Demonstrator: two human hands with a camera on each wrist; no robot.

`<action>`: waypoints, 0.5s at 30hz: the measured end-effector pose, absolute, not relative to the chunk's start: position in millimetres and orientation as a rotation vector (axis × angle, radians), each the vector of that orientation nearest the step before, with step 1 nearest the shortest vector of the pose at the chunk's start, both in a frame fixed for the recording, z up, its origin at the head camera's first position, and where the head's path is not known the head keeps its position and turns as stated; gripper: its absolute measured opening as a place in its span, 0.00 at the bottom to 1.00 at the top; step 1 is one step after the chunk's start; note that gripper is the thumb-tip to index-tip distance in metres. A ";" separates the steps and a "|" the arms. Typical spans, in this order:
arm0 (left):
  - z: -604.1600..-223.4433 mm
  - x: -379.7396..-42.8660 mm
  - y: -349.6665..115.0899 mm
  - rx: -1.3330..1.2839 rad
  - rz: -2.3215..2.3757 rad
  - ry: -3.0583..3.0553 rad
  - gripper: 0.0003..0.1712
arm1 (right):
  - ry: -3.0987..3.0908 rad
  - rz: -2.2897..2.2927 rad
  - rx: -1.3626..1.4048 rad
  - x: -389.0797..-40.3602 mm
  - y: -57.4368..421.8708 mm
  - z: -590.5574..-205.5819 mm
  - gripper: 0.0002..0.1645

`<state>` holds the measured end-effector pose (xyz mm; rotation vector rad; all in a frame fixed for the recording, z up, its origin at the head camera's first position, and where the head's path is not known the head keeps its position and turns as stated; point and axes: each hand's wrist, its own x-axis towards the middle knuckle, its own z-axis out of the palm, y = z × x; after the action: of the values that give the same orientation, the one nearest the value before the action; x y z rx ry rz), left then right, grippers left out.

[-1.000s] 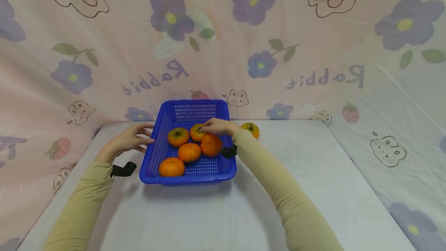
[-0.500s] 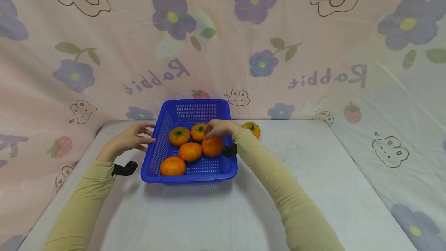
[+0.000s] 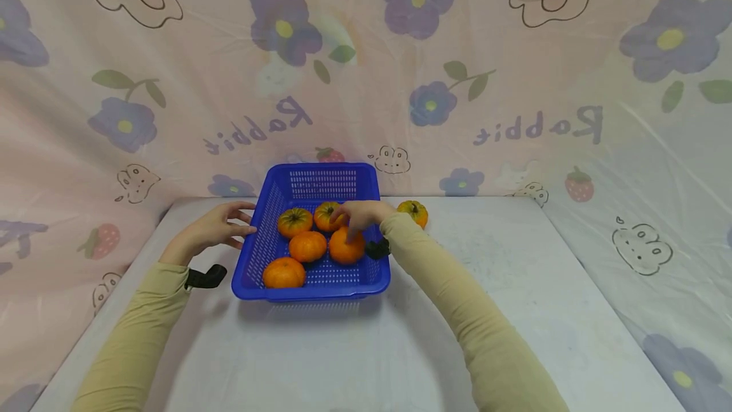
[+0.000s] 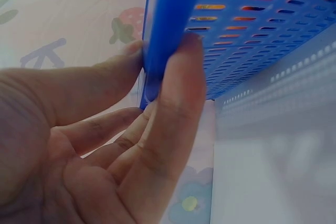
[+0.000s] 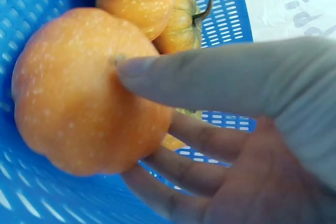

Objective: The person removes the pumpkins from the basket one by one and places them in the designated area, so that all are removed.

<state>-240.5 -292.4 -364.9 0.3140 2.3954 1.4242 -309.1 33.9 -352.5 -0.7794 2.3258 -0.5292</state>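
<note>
A blue plastic basket (image 3: 311, 293) holds several small orange pumpkins. My left hand (image 3: 220, 226) is at the basket's left side; in the left wrist view its thumb and a finger pinch the basket's rim (image 4: 176, 19) from either side. Inside the basket, my right hand (image 3: 366, 212) is over the right-hand pumpkin (image 3: 346, 248). Its thumb (image 5: 152, 80) touches that pumpkin, while the other fingers stretch past its far side, their tips partly hidden. Beneath those fingers sits the back pumpkin (image 3: 327, 218), partly covered. The middle pumpkin (image 3: 307, 247) lies just left of the touched one.
Two more pumpkins are in the basket, one at back left (image 3: 295, 223) and one at front left (image 3: 284, 273). Behind my right forearm, a yellow-green pumpkin (image 3: 414, 212) rests on the white table (image 3: 515, 297). A printed curtain (image 3: 366, 68) hangs behind the table.
The right-hand pumpkin has settled slightly toward me and the middle pumpkin has shifted a little left. My right hand's fingers have loosened from the pumpkin. The left hand stays at the rim.
</note>
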 end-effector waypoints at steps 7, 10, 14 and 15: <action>-365.9 -240.4 -292.3 0.317 1.422 2.392 0.40 | 2.346 -0.430 -0.801 -307.1 31.9 -354.5 0.35; -365.8 -240.7 -292.2 0.319 1.420 2.393 0.40 | 2.344 -0.411 -0.812 -307.2 31.4 -354.5 0.34; -365.6 -241.4 -292.4 0.319 1.417 2.397 0.40 | 2.307 -0.413 -0.832 -306.8 31.2 -354.1 0.32; -365.4 -241.5 -292.4 0.317 1.416 2.398 0.40 | 2.300 -0.409 -0.839 -306.5 31.2 -353.9 0.32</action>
<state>-241.5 -292.4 -365.4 0.3168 2.3982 1.4156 -306.5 31.2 -353.9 -0.8392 2.2997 -0.4092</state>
